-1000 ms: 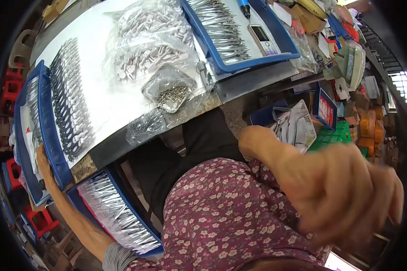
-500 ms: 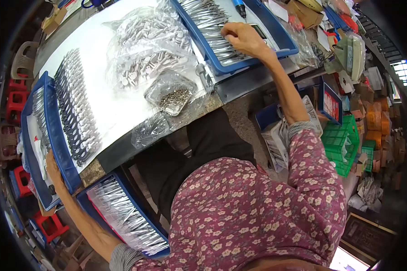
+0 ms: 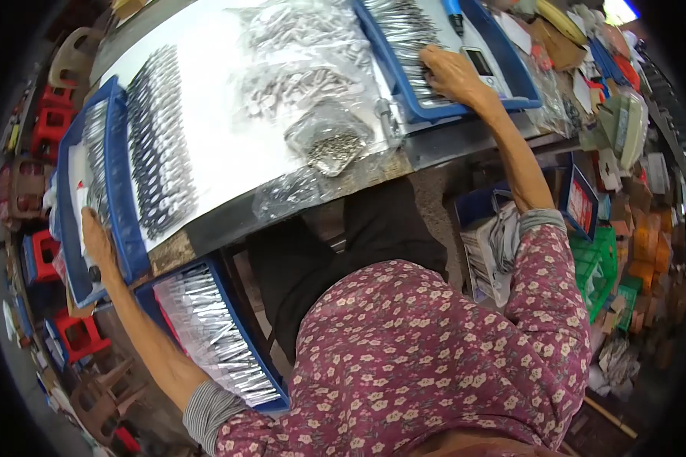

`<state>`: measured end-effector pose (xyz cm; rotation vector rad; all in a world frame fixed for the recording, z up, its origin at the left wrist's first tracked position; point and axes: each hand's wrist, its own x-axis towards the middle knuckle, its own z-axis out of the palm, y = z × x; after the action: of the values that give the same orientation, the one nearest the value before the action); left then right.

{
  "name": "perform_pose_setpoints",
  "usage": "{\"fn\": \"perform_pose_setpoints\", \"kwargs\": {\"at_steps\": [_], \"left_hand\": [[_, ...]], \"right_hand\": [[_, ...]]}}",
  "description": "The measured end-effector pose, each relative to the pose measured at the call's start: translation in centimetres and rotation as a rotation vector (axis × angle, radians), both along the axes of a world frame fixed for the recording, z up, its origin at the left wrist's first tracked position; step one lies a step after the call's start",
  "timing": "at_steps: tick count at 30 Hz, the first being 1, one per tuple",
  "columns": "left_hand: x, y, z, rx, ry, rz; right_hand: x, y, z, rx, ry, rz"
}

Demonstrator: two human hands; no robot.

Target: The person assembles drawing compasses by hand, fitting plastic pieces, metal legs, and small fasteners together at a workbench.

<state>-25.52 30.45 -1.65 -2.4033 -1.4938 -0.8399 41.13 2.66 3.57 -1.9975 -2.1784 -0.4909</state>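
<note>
My right hand (image 3: 456, 75) bends over the right blue tray (image 3: 440, 113), its fingers curled down among slim silvery metal pieces (image 3: 401, 29). Its fingertips are hidden, so what they grip does not show. My left hand (image 3: 99, 240) reaches into the left blue tray (image 3: 133, 236), beside more thin metal pieces (image 3: 96, 141); its fingers are small and partly hidden. Between the trays, rows of dark pieces with oval holes and pale pieces (image 3: 160, 145) lie on a white surface (image 3: 217, 152).
Clear bags of pale parts (image 3: 305, 87) and a plastic-lined dish of small metal bits (image 3: 335, 152) sit near the table's front edge. A blue marker (image 3: 454, 17) and a small device with a screen (image 3: 480, 65) lie in the right tray. Below stands another tray of metal pieces (image 3: 213, 343).
The view has swung, so the table and trays appear shifted right and slightly up. My right hand stays over the metal pieces, and my left hand stays in the left tray.
</note>
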Motion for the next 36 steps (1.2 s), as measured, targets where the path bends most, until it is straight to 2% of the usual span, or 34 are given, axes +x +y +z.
{"fn": "perform_pose_setpoints", "kwargs": {"at_steps": [3, 7, 11, 14, 15, 16, 18, 20, 23, 24, 26, 29, 32, 36], "left_hand": [[2.0, -2.5, 3.6, 0.062, -0.089, 0.087], [3.8, -5.8, 6.5, 0.107, -0.374, 0.152], [8.6, -11.5, 10.3, 0.110, -0.512, 0.005], [13.5, -16.4, 12.2, -0.112, -0.673, -0.151], [15.0, -17.7, 12.3, -0.175, -0.681, -0.253], [16.4, -18.7, 12.4, -0.238, -0.688, -0.355], [18.9, -20.2, 12.0, -0.195, -0.515, -0.478], [21.5, -21.7, 11.4, -0.430, -0.575, -0.525], [24.6, -22.9, 9.9, -0.511, -0.628, -0.605], [25.3, -23.1, 9.4, -0.542, -0.650, -0.630], [26.2, -23.8, 9.1, -0.614, -0.686, -0.648], [26.5, -24.2, 8.8, -0.768, -0.745, -0.621], [26.5, -24.3, 7.8, -0.830, -0.936, -0.617], [26.6, -24.4, 7.4, -1.046, -1.265, -0.523]], "right_hand": [[-1.2, 0.1, 1.7, -0.141, 0.078, -0.142], [-1.2, -0.1, 1.6, -0.109, 0.050, -0.105], [-1.6, -0.5, 2.6, -0.104, 0.046, -0.146], [-3.1, -0.9, 3.9, 0.085, 0.103, -0.260], [-4.0, -1.1, 4.6, 0.173, 0.131, -0.307], [-5.1, -1.3, 5.3, 0.244, 0.217, -0.244], [-8.5, -1.6, 6.8, 0.383, 0.396, -0.121], [-13.2, -2.3, 8.2, 0.225, 0.738, -0.013], [-18.3, -2.6, 7.7, 0.029, 0.960, 0.155], [-19.8, -2.4, 7.1, 0.035, 1.017, 0.224], [-21.3, -2.3, 6.1, -0.144, 1.047, 0.233], [-22.5, -2.2, 3.9, -0.213, 1.208, 0.207], [-22.7, -2.6, 3.2, -0.304, 1.359, 0.141], [-23.6, -3.6, 2.7, -0.324, 1.545, 0.085]]}}
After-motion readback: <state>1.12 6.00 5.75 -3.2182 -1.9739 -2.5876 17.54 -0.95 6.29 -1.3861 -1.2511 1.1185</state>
